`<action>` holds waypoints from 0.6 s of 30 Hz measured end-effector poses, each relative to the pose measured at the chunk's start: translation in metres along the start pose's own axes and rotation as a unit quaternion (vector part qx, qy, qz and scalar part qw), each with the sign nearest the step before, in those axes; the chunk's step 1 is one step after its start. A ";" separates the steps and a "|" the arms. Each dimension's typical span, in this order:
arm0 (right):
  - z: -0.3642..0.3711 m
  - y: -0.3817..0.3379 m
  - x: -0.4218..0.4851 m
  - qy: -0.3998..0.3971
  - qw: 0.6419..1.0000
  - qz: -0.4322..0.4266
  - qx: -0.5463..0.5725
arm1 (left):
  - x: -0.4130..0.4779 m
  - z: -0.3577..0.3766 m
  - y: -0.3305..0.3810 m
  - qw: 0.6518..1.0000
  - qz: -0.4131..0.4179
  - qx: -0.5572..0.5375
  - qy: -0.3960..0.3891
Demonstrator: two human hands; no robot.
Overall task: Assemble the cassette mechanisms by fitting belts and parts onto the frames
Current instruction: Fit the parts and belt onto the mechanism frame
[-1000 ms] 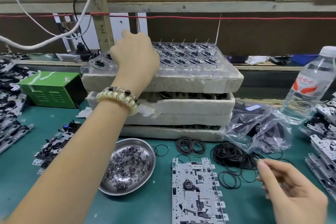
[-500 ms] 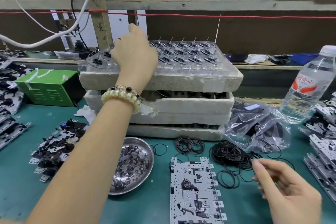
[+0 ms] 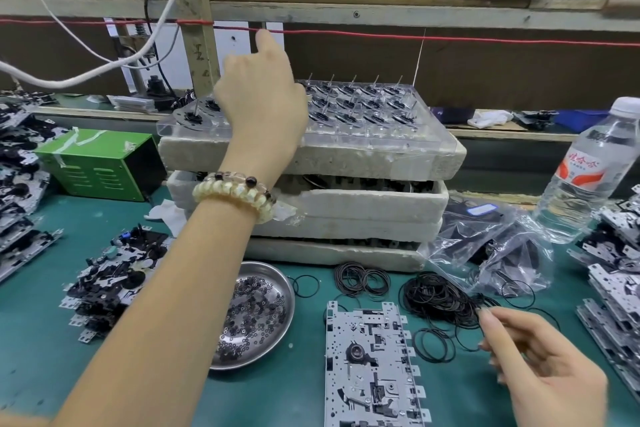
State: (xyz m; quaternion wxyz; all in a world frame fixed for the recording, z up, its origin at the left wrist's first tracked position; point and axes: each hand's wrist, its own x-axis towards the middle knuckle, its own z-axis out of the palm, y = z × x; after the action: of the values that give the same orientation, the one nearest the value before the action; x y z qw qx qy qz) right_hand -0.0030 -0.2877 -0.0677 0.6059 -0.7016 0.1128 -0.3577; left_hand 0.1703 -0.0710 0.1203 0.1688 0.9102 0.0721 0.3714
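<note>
Two hands seen over green counter. Left hand raised over clear tray of spindle parts on far foam stack; grip cannot be told, fingers hidden behind hand. Right hand held near right, thumb and finger pressed together on thin black belt beside belt pile. Metal frame laid flat near middle, right of steel dish of small rings.

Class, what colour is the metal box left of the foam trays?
Green, best seen in the head view.
</note>
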 end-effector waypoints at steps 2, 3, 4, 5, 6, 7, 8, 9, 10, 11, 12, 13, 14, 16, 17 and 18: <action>0.000 -0.001 0.000 0.003 1.000 0.004 0.007 | -0.009 -0.016 -0.004 0.998 0.005 -0.043 0.050; 0.000 -0.001 0.000 0.003 1.000 0.006 0.007 | -0.016 -0.025 -0.008 0.994 0.007 -0.078 0.071; 0.000 -0.001 0.000 0.001 1.000 0.007 0.006 | -0.026 -0.035 -0.013 0.990 0.007 -0.119 0.080; -0.001 -0.001 0.000 -0.001 1.000 0.006 0.004 | -0.038 -0.046 -0.019 0.983 0.007 -0.169 0.072; -0.001 0.000 0.001 -0.001 1.000 0.007 0.001 | -0.052 -0.056 -0.025 0.974 0.004 -0.222 0.052; -0.001 0.001 0.000 0.000 1.000 0.010 -0.001 | -0.068 -0.064 -0.031 0.963 -0.009 -0.269 0.020; -0.001 0.001 0.000 0.003 1.000 0.014 -0.005 | -0.085 -0.068 -0.037 0.950 -0.032 -0.311 -0.021; -0.001 0.001 0.000 0.004 1.000 0.014 -0.006 | -0.101 -0.070 -0.041 0.931 -0.062 -0.354 -0.065; -0.001 -0.001 0.000 0.002 1.000 0.014 -0.005 | -0.117 -0.069 -0.046 0.902 -0.100 -0.404 -0.110; -0.002 -0.003 0.000 -0.003 1.000 0.013 0.001 | -0.131 -0.066 -0.049 0.866 -0.139 -0.455 -0.152; -0.003 -0.005 -0.001 -0.007 1.000 0.018 0.009 | -0.145 -0.061 -0.053 0.831 -0.175 -0.493 -0.189; -0.004 -0.006 -0.002 -0.011 0.999 0.028 0.023 | -0.157 -0.055 -0.055 0.801 -0.206 -0.517 -0.219; -0.005 -0.009 -0.005 -0.015 0.998 0.043 0.042 | -0.168 -0.050 -0.057 0.774 -0.234 -0.535 -0.243; -0.007 -0.016 -0.012 -0.022 0.991 0.084 0.105 | -0.185 -0.043 -0.060 0.725 -0.273 -0.573 -0.269; -0.007 -0.022 -0.016 -0.027 0.983 0.106 0.145 | -0.192 -0.040 -0.061 0.707 -0.284 -0.587 -0.272; -0.006 -0.029 -0.019 -0.034 0.974 0.127 0.183 | -0.197 -0.037 -0.062 0.696 -0.293 -0.597 -0.272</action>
State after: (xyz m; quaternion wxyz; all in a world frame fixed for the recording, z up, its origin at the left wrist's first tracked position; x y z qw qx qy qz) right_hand -0.0288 -0.2737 -0.0476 0.7677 -0.5707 0.1129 -0.2689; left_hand 0.0031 -0.0539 -0.0057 0.7891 0.6123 0.0493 0.0041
